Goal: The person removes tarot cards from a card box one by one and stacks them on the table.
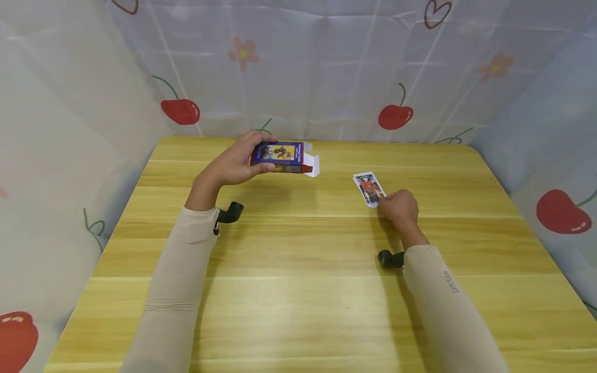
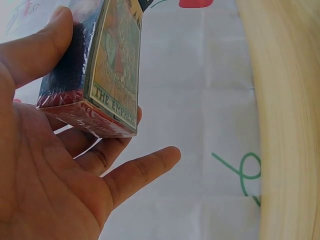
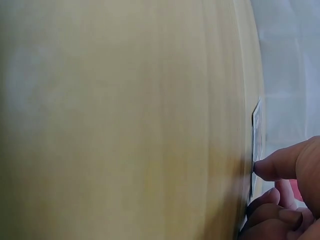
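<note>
Sleeved forearms ran up from the near edge of the wooden table (image 1: 298, 311). Left hand (image 1: 233, 165) gripped the card box (image 1: 280, 157) just above the far side of the table, thumb on one face, fingers on the other, end flap hanging open toward the right. Right hand (image 1: 398, 207) had fingertips (image 3: 267, 167) pressing the near end of a single card (image 1: 368, 189), face up, flat on the table, well apart from the box. Judged progress: early, one card out and placed; how many remained in the box could not be seen.
</note>
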The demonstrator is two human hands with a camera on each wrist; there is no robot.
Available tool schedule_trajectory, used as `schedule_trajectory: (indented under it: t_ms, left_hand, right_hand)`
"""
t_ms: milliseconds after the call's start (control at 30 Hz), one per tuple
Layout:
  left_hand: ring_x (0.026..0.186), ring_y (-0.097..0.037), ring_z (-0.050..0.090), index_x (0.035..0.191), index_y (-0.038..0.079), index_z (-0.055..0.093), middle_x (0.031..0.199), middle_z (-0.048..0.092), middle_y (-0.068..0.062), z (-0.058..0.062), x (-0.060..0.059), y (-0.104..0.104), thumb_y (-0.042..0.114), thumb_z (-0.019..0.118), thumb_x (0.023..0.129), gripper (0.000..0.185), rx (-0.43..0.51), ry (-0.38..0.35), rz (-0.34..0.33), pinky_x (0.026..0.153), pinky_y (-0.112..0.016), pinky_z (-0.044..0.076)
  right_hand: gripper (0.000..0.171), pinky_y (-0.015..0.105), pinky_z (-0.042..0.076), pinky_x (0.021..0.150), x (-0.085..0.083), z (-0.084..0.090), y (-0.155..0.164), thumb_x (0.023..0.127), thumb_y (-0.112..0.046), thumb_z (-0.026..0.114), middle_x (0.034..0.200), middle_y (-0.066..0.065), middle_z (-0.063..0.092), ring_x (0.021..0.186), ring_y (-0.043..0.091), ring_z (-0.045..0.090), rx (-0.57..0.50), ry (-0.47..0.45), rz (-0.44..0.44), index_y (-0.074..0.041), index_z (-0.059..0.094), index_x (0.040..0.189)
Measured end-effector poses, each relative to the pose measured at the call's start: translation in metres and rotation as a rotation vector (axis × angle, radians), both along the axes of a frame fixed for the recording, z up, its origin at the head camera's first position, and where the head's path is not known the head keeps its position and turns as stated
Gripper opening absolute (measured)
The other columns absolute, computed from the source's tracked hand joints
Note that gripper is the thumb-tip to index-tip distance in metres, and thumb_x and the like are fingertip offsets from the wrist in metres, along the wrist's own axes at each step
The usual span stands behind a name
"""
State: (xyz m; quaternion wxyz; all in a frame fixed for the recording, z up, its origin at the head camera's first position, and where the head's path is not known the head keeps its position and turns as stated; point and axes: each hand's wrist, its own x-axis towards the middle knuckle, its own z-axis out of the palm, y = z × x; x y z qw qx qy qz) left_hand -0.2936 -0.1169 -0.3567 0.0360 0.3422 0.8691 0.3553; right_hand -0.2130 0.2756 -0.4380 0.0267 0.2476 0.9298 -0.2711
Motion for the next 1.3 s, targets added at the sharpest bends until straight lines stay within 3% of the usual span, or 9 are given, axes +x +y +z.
schedule_trajectory:
  t_ms: [167, 267, 433, 533, 667, 833, 900, 1067, 1300]
  left_hand:
    - [0.117, -0.028, 0.046, 0.142, 0.01, 0.045, 0.136, 0.047, -0.013, -0.004, -0.002, -0.001, 0.027, 0.071, 0.092, 0.059, 0.01, 0.003, -0.002, 0.104, -0.049, 0.039]
    - [0.116, -0.027, 0.046, 0.142, 0.011, 0.045, 0.135, 0.046, -0.013, -0.006, -0.003, 0.001, 0.027, 0.07, 0.092, 0.059, 0.015, -0.007, -0.002, 0.104, -0.048, 0.04]
    - [0.116, -0.027, 0.048, 0.143, 0.011, 0.045, 0.134, 0.047, -0.013, -0.007, -0.002, 0.003, 0.027, 0.071, 0.091, 0.06, 0.016, -0.026, -0.002, 0.104, -0.048, 0.041]
    - [0.117, -0.027, 0.048, 0.143, 0.011, 0.045, 0.135, 0.047, -0.013, -0.007, -0.002, 0.004, 0.027, 0.071, 0.092, 0.06, 0.015, -0.028, 0.003, 0.104, -0.048, 0.04]
    - [0.118, -0.027, 0.047, 0.143, 0.011, 0.044, 0.137, 0.046, -0.013, -0.007, -0.004, 0.004, 0.028, 0.07, 0.092, 0.06, 0.014, -0.021, 0.003, 0.105, -0.048, 0.04]
    - [0.117, -0.027, 0.047, 0.143, 0.011, 0.044, 0.138, 0.046, -0.012, -0.007, -0.005, 0.004, 0.029, 0.07, 0.092, 0.06, 0.017, -0.014, 0.006, 0.105, -0.047, 0.04]
    - [0.117, -0.026, 0.047, 0.143, 0.011, 0.044, 0.137, 0.046, -0.012, -0.007, -0.004, 0.004, 0.028, 0.07, 0.092, 0.06, 0.019, -0.015, 0.007, 0.105, -0.047, 0.041]
    - [0.118, -0.026, 0.047, 0.144, 0.012, 0.043, 0.137, 0.045, -0.011, -0.006, -0.004, 0.002, 0.029, 0.069, 0.093, 0.06, 0.022, -0.027, 0.007, 0.104, -0.047, 0.042]
    - [0.116, -0.026, 0.048, 0.145, 0.013, 0.043, 0.137, 0.046, -0.011, -0.004, -0.004, -0.002, 0.029, 0.07, 0.092, 0.06, 0.028, -0.03, 0.017, 0.102, -0.047, 0.043]
  right_hand:
    - [0.039, 0.033, 0.045, 0.067, -0.002, -0.001, 0.001, 0.092, -0.032, 0.056, 0.114, 0.021, 0.066, 0.093, 0.03, 0.059, -0.035, 0.003, -0.014, 0.001, 0.07, 0.107]
    - [0.041, 0.033, 0.044, 0.072, -0.002, -0.001, 0.003, 0.093, -0.033, 0.057, 0.118, 0.022, 0.064, 0.098, 0.031, 0.057, -0.111, 0.019, -0.052, 0.002, 0.068, 0.11]
    - [0.037, 0.031, 0.043, 0.068, -0.002, 0.004, -0.005, 0.096, -0.032, 0.058, 0.109, 0.019, 0.061, 0.09, 0.026, 0.054, -0.222, 0.15, -0.063, 0.003, 0.064, 0.107]
    - [0.026, 0.029, 0.042, 0.065, -0.005, 0.015, -0.024, 0.096, -0.028, 0.059, 0.095, 0.009, 0.055, 0.08, 0.019, 0.051, -0.312, 0.3, -0.003, -0.003, 0.058, 0.099]
    - [0.022, 0.025, 0.042, 0.061, -0.013, 0.042, -0.058, 0.096, -0.026, 0.062, 0.088, 0.0, 0.051, 0.066, 0.01, 0.046, -0.454, 0.447, 0.191, -0.005, 0.057, 0.103]
    - [0.028, 0.024, 0.043, 0.059, -0.028, 0.077, -0.099, 0.096, -0.027, 0.064, 0.09, 0.0, 0.058, 0.069, 0.012, 0.048, -0.506, 0.378, 0.404, -0.004, 0.062, 0.113]
    - [0.026, 0.025, 0.04, 0.056, -0.035, 0.085, -0.111, 0.096, -0.027, 0.064, 0.087, 0.0, 0.061, 0.069, 0.014, 0.047, -0.508, 0.319, 0.428, -0.007, 0.063, 0.112]
    - [0.029, 0.027, 0.03, 0.048, -0.049, 0.092, -0.129, 0.096, -0.03, 0.063, 0.082, 0.001, 0.065, 0.05, 0.012, 0.034, -0.553, 0.199, 0.461, -0.011, 0.06, 0.118]
    - [0.032, 0.027, 0.027, 0.046, -0.055, 0.092, -0.137, 0.096, -0.03, 0.064, 0.083, 0.002, 0.064, 0.048, 0.012, 0.03, -0.568, 0.148, 0.46, -0.013, 0.058, 0.122]
